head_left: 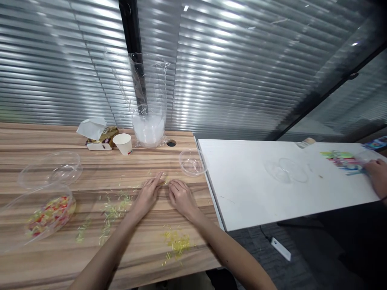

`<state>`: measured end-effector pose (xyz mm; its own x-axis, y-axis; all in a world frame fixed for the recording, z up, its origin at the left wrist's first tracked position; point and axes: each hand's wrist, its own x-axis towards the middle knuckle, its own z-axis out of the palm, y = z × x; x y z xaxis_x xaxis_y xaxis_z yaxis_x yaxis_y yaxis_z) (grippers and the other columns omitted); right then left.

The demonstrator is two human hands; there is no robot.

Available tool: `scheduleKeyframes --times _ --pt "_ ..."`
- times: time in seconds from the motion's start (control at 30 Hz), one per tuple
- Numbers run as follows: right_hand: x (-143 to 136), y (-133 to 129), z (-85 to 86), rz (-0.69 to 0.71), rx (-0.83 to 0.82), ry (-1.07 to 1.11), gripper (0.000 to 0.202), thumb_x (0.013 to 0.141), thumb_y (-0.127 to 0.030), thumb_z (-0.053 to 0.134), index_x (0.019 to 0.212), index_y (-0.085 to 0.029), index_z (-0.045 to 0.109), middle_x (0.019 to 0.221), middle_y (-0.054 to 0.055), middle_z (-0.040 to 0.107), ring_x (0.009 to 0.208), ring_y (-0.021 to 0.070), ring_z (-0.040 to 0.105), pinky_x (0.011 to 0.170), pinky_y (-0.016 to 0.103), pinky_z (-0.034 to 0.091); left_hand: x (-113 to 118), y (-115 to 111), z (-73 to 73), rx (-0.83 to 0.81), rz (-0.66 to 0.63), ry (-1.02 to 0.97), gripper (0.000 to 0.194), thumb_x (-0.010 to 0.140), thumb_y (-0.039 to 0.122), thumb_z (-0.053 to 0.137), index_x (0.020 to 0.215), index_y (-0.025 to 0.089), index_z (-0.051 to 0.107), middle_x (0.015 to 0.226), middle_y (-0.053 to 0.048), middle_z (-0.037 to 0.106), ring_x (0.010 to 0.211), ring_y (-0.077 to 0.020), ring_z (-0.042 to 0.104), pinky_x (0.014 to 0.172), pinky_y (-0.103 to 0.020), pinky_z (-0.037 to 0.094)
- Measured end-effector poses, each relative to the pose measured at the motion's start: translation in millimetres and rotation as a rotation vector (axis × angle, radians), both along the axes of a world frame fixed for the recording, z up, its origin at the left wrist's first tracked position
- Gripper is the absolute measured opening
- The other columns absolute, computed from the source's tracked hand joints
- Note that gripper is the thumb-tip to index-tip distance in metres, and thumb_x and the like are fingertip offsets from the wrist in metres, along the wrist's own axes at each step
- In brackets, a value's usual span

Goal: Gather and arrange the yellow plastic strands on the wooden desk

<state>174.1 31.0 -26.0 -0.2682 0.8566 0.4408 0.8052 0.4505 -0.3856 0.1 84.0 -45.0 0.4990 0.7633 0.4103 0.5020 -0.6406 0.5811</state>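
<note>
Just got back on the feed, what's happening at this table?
A person's left hand and right hand rest on the wood table, fingertips close together near a few tiny bits; I can't tell whether either grips any. Pale green bits lie loose to the left, yellow bits nearer the person. Mixed bits sit in a clear tub at far left. At right, a co-worker's hand is by coloured strips.

Open lane of wood-grain tabletop (143, 243) between left forearm (117, 235) and yellow snippets (177, 243), clear plastic bowl (193, 166) beyond right hand (182, 196), paper cup (123, 144) and bagged containers (149, 131) lining the rear
</note>
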Motion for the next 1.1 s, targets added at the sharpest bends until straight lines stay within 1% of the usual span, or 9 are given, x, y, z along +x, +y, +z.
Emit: scheduleKeyframes --times 0.13,0.33,0.43,0.57,0.63,0.77,0.87,1.0,1.1 --pt "-0.6 7.8 -2.2 -0.056 0.003 0.052 0.035 0.089 -0.01 0.042 0.119 -0.009 0.061 0.118 0.014 0.065 0.114 0.0229 0.056 0.102 0.038 0.044 0.4 -0.3 0.5 -0.011 0.01 -0.005 0.055 0.095 0.017 0.038 0.148 0.023 0.028 0.109 -0.01 0.067 0.1 -0.0239 0.06 0.089 -0.042 0.049" --pt "-3.9 18.6 -0.5 0.036 -0.057 -0.005 0.047 0.084 -0.005 0.045 0.13 -0.008 0.053 0.13 0.015 0.058 0.123 0.0234 0.051 0.106 0.04 0.04 -0.2 0.7 -1.6 0.025 -0.021 0.04 0.051 0.095 0.019 0.037 0.145 0.021 0.034 0.111 -0.012 0.066 0.101 -0.0244 0.061 0.088 -0.041 0.049" --pt "-2.4 19.4 -0.6 -0.002 -0.102 0.018 0.054 0.084 -0.005 0.044 0.138 -0.009 0.044 0.128 0.017 0.059 0.12 0.0237 0.053 0.104 0.041 0.042 -1.2 0.3 -1.6 0.039 0.004 0.049 0.05 0.095 0.022 0.04 0.145 0.021 0.034 0.109 -0.012 0.066 0.099 -0.0252 0.061 0.087 -0.041 0.049" --pt "2.9 19.7 -5.4 -0.078 -0.116 0.15 0.06 0.089 -0.006 0.038 0.147 -0.012 0.028 0.122 0.015 0.063 0.112 0.0226 0.058 0.098 0.039 0.047 -4.4 -0.5 -3.1 0.033 0.059 -0.008 0.054 0.092 0.02 0.044 0.146 0.021 0.033 0.099 -0.009 0.069 0.092 -0.0246 0.062 0.084 -0.041 0.048" --pt "5.4 20.4 -9.1 -0.12 -0.116 0.238 0.06 0.089 -0.007 0.039 0.148 -0.015 0.027 0.12 0.013 0.064 0.11 0.0211 0.06 0.096 0.038 0.048 -6.1 -0.8 -4.2 0.029 0.071 -0.033 0.056 0.091 0.018 0.045 0.145 0.022 0.033 0.097 -0.008 0.07 0.091 -0.0239 0.062 0.084 -0.041 0.048" --pt "6.4 22.2 -12.3 -0.214 -0.107 0.327 0.051 0.085 -0.007 0.045 0.135 -0.016 0.048 0.115 0.012 0.066 0.105 0.021 0.062 0.094 0.037 0.048 -6.6 -0.2 -4.6 0.02 0.052 -0.038 0.059 0.089 0.017 0.048 0.145 0.023 0.033 0.099 -0.007 0.069 0.093 -0.0238 0.062 0.086 -0.042 0.048" --pt "3.5 25.3 -5.8 -0.224 -0.134 0.233 0.039 0.083 -0.005 0.048 0.118 -0.015 0.062 0.112 0.012 0.067 0.103 0.0216 0.062 0.092 0.036 0.048 -4.8 1.4 -3.9 0.018 0.042 -0.048 0.059 0.088 0.019 0.051 0.145 0.023 0.034 0.097 -0.007 0.069 0.092 -0.0238 0.062 0.086 -0.042 0.049" --pt "-1.8 36.2 9.4 -0.202 -0.209 0.072 0.026 0.085 -0.003 0.045 0.09 -0.012 0.068 0.094 0.012 0.069 0.091 0.0207 0.062 0.083 0.031 0.047 -3.6 2.7 -4.2 -0.013 0.014 -0.086 0.06 0.088 0.018 0.05 0.145 0.021 0.034 0.099 -0.008 0.069 0.09 -0.0223 0.063 0.084 -0.04 0.051" --pt "-4.1 47.2 17.6 -0.199 -0.229 0.038 0.026 0.086 -0.003 0.044 0.083 -0.011 0.068 0.089 0.013 0.068 0.083 0.0203 0.061 0.074 0.028 0.045 -4.0 2.6 -6.2 -0.05 0.003 -0.113 0.06 0.089 0.018 0.047 0.146 0.021 0.031 0.105 -0.009 0.069 0.092 -0.0216 0.064 0.086 -0.04 0.051"
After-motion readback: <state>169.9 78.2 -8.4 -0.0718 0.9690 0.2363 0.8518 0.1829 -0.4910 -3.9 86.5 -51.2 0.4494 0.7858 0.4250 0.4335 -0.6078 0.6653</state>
